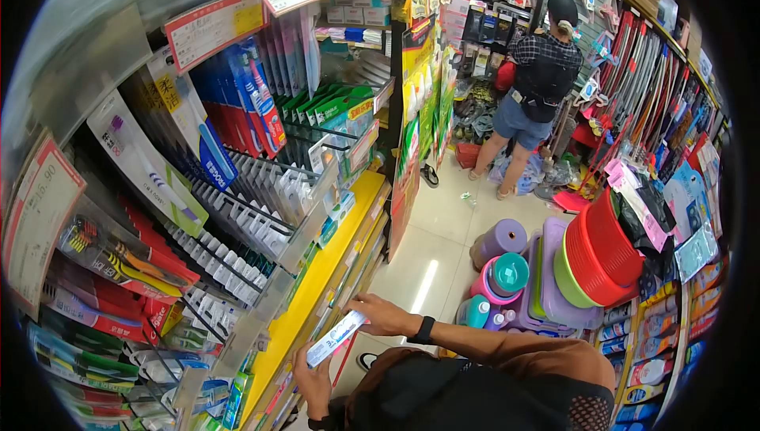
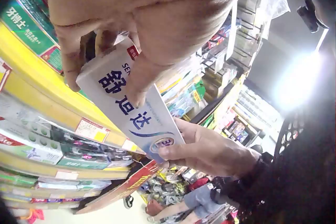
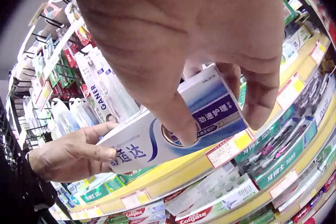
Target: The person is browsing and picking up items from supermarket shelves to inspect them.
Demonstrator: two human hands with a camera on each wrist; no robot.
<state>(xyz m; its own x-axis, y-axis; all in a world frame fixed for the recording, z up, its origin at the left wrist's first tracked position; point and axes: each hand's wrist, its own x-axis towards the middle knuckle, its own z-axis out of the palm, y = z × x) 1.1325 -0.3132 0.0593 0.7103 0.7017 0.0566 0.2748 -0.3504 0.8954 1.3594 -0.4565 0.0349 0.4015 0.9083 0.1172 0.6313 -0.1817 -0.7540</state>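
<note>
So, head view: left hand [image 1: 314, 377] and right hand [image 1: 385, 317] pinch a Sensodyne toothpaste box [image 1: 336, 339] beside the yellow-edged shelf [image 1: 320, 274]. Left wrist: fingers [image 2: 70, 59] clamped on both ends, probably checking it over. Right wrist: same grip; flipping it would mean easing one side.

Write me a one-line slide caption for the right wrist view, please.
Right hand and left hand hold a white-and-blue box in front of a yellow-edged shelf.

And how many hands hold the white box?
2: in the head view, the left hand grips the box by its lower end, the right hand by its upper.
</note>
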